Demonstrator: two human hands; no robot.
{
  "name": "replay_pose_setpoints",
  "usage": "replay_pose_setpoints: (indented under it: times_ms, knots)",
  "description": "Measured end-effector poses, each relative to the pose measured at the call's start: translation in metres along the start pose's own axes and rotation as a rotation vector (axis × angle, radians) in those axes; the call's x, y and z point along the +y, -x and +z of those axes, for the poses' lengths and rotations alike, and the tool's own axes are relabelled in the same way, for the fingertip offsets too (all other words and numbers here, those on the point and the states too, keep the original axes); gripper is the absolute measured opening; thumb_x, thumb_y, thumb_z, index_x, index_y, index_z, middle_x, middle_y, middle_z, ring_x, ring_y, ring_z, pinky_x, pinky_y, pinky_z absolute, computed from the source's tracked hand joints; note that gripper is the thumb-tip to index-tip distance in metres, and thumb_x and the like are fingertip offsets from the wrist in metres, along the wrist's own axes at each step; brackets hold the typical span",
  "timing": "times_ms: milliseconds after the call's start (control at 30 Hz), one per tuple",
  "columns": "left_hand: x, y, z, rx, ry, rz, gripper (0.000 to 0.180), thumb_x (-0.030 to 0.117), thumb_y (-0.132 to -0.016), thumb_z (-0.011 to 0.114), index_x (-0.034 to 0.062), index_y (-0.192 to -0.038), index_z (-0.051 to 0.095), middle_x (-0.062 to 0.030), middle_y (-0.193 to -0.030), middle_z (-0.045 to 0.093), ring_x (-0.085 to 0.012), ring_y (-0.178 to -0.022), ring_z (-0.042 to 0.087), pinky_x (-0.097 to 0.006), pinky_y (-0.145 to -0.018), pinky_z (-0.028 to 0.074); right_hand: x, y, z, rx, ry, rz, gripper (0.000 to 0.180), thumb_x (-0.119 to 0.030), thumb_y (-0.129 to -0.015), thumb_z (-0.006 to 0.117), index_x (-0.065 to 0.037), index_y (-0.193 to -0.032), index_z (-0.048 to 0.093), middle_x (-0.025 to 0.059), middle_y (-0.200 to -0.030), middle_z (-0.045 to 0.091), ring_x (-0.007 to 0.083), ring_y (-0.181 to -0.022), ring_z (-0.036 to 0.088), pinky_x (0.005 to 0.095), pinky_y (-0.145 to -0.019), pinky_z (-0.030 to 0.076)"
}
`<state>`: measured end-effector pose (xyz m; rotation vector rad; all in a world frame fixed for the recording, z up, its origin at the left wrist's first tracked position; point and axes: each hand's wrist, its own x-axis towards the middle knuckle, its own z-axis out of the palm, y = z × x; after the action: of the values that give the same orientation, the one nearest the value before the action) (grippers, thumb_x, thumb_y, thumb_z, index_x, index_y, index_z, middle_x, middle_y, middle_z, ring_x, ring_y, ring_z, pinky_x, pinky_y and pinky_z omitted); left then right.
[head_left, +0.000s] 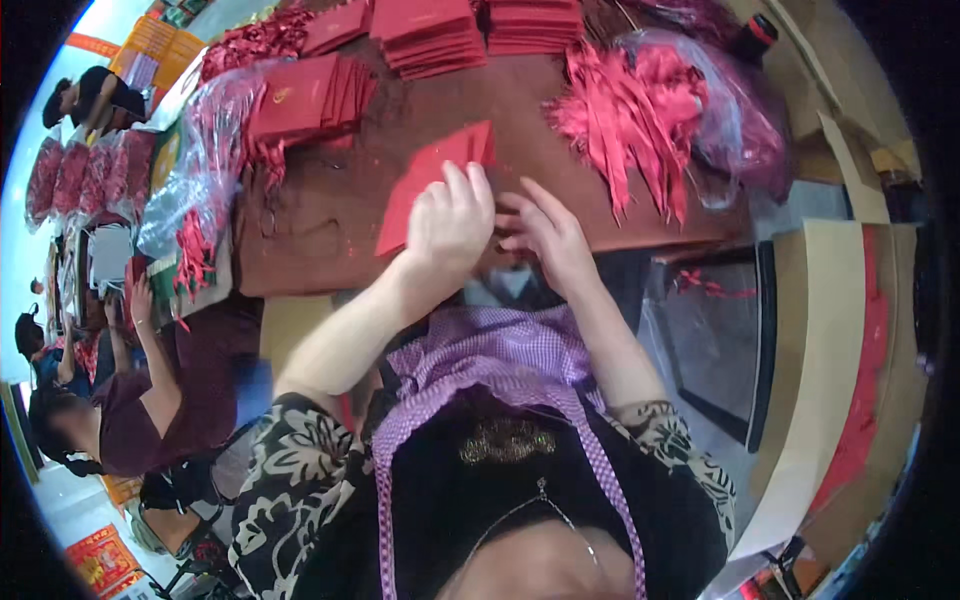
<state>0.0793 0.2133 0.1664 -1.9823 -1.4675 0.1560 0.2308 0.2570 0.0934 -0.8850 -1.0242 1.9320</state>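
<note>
A flat red paper bag [410, 200] lies slantwise on the brown table in front of me. My left hand [452, 218] is over its right part, fingers curled in; the bag's edge under them is hidden. Just to the right, my right hand [548, 232] is held at the table's near edge. Its fingers are bent and spread, with no object visible between them. Beyond on the right is a loose bundle of red ribbons [635, 125] with pointed ends. Finished-looking red bags with ribbons [300, 105] are piled on the left.
Stacks of red bags [425, 35] stand along the table's far side. Clear plastic sacks [205, 150] flank the work spot. An open cardboard box [800, 370] stands at my right, near a dark-framed chair [715, 350]. At left, another person [150, 400] works with raised hands.
</note>
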Motion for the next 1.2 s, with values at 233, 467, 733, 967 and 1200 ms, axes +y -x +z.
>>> replay_pose_setpoints:
  times_ms: [233,467,733,967,1200]
  knots:
    - [0.080,0.023,0.036,-0.182,0.734,-0.189,0.058,0.028,-0.083,0.060,-0.0056,-0.126,0.042,-0.0286,-0.132,0.041,-0.0416,-0.115,0.048,-0.044,-0.096,0.041,0.029,-0.008,-0.026,0.082,-0.011,-0.014,0.058,-0.009,-0.090,0.054,0.009,-0.138,0.026,0.0171,-0.121,0.054,0.0185,-0.105,0.056,0.0262,-0.086,0.047]
    - [0.033,0.040,0.068,0.216,0.992,-0.342,0.031,0.014,-0.079,0.064,-0.0036,-0.105,0.059,-0.0236,-0.112,0.058,-0.0381,-0.105,0.055,-0.043,-0.091,0.044,0.033,-0.017,-0.032,0.020,0.366,-0.157,0.065,0.013,-0.075,0.055,0.007,-0.136,0.033,0.0167,-0.123,0.053,0.0173,-0.101,0.058,0.0251,-0.087,0.046]
    - [-0.002,0.023,0.123,0.141,0.834,-0.487,0.040,0.031,-0.076,0.069,0.0033,-0.104,0.062,-0.0204,-0.089,0.060,-0.0369,-0.089,0.057,-0.044,-0.079,0.046,0.029,-0.057,-0.037,-0.080,0.554,-0.224,0.060,0.014,-0.072,0.050,0.008,-0.131,0.041,0.0182,-0.123,0.055,0.0199,-0.106,0.058,0.0275,-0.089,0.046]
    - [-0.002,0.019,0.133,-0.062,0.708,-0.668,0.053,0.041,-0.072,0.072,0.0022,-0.106,0.060,-0.0203,-0.100,0.057,-0.0392,-0.098,0.053,-0.049,-0.084,0.043,0.018,-0.076,-0.024,0.030,1.076,-0.677,0.035,0.003,-0.073,0.054,0.001,-0.107,0.060,0.0169,-0.104,0.063,0.0307,-0.096,0.061,0.0366,-0.083,0.048]
    - [-0.008,0.017,0.143,-0.067,0.766,-0.708,0.051,0.040,-0.071,0.074,0.0032,-0.103,0.061,-0.0195,-0.100,0.057,-0.0382,-0.099,0.053,-0.048,-0.084,0.044,-0.050,-0.042,-0.095,0.312,1.302,-0.966,0.016,-0.004,-0.080,0.057,-0.004,-0.094,0.065,0.0145,-0.092,0.065,0.0302,-0.090,0.062,0.0363,-0.080,0.049]
